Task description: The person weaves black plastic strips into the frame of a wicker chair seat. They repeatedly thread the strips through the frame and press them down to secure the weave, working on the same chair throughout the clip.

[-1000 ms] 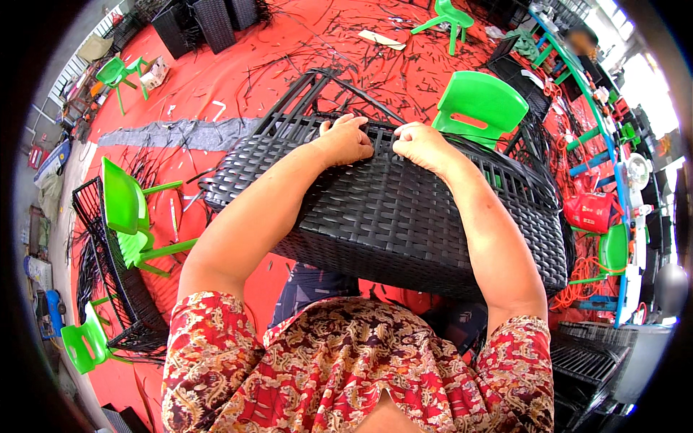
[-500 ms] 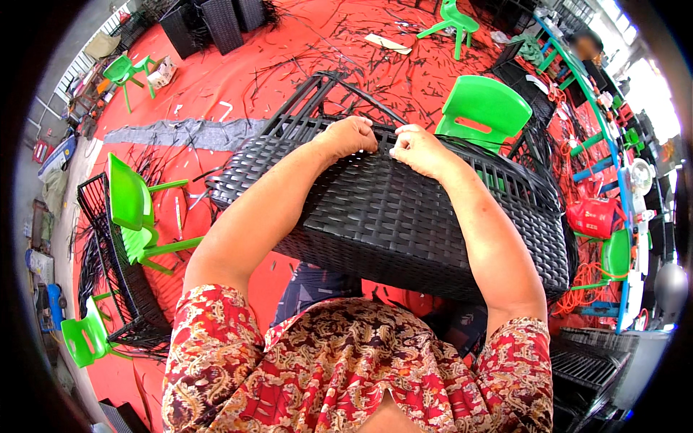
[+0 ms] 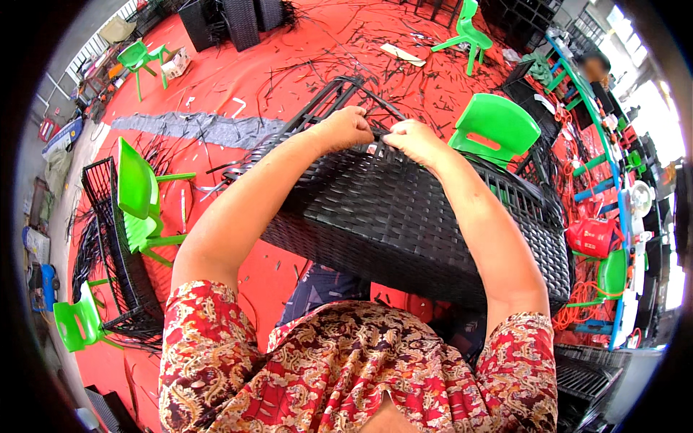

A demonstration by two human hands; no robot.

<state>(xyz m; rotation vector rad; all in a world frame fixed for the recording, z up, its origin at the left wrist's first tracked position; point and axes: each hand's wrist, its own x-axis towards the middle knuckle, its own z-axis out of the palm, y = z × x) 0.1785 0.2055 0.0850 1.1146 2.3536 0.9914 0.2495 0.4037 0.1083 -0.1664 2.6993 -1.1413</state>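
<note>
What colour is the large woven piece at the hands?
The large woven piece is black; see head view.

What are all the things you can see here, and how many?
Wicker piece: one, black, across the front
Plastic chairs: at least six, green, left, right and far side
Barred frame: one, black, left
Tall woven pieces: about three, black, upper left
Weaving strips: too many to count, black, scattered
Cloth strip: one, grey, upper left
Floor covering: one, red, underneath
Bag: one, red, right
Fan: one, white, far right
Cord: count unclear, orange, right
Edge clutter: too small to tell
Patterned shirt: one, mostly red, bottom
Hands: two, bare, left and right, at the wicker's far edge
</note>
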